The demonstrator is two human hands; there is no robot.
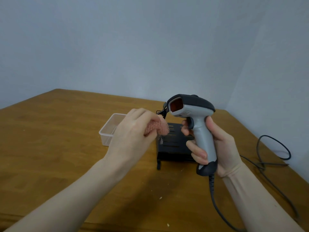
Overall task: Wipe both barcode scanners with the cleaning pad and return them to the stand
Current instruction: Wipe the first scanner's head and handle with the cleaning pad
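Right hand point(222, 144) grips scanner point(197, 118); left hand point(132, 131) pinches pad point(160, 127) beside it.

A grey and black barcode scanner point(194, 114) is held upright above the table point(50, 148) by the right hand point(215, 144), whose fingers are curled round the handle below the head. Its window is turned toward the left hand point(133, 131), just beside it, in which a pink cleaning pad point(158, 127) is pinched. Behind both grips a black stand point(173, 141) is seen, and a clear plastic container point(110, 129) beyond the left hand. The scanner's cable point(215, 205) hangs below the right grip.
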